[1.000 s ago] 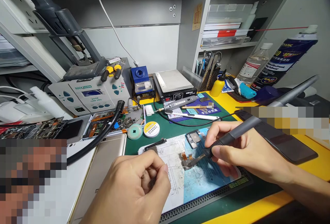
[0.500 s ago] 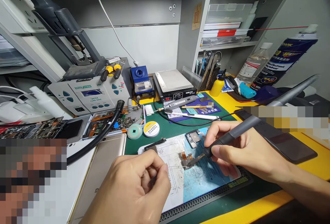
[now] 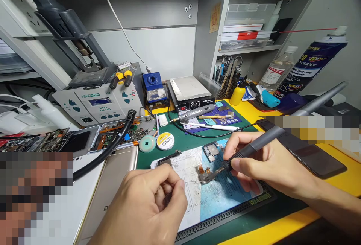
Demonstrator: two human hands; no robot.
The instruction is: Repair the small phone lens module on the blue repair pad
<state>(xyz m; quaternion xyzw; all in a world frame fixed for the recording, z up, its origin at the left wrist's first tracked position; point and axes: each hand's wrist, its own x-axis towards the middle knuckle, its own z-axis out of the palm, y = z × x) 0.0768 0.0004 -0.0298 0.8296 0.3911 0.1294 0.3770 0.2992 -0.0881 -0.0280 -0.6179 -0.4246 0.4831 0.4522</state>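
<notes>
My right hand (image 3: 254, 162) is closed round the dark handle of a soldering iron (image 3: 254, 145), whose tip touches a small circuit part (image 3: 204, 177) with orange flex pieces. That part lies on a blue and white sheet (image 3: 225, 196). My left hand (image 3: 158, 200) pinches a thin wire (image 3: 191, 181) that runs from the fingertips to the same small part, by the iron's tip. Behind it on the sheet sits a metal-shielded module (image 3: 211, 151). A black strip part (image 3: 169, 157) rests at the sheet's upper left.
A hot air station (image 3: 98, 102) stands at the back left, its black hose (image 3: 113, 147) curving over a gold phone (image 3: 109, 188). Behind the sheet are a round white tin (image 3: 165, 141) and a heating plate (image 3: 189, 88). A black phone (image 3: 307, 151) lies at right.
</notes>
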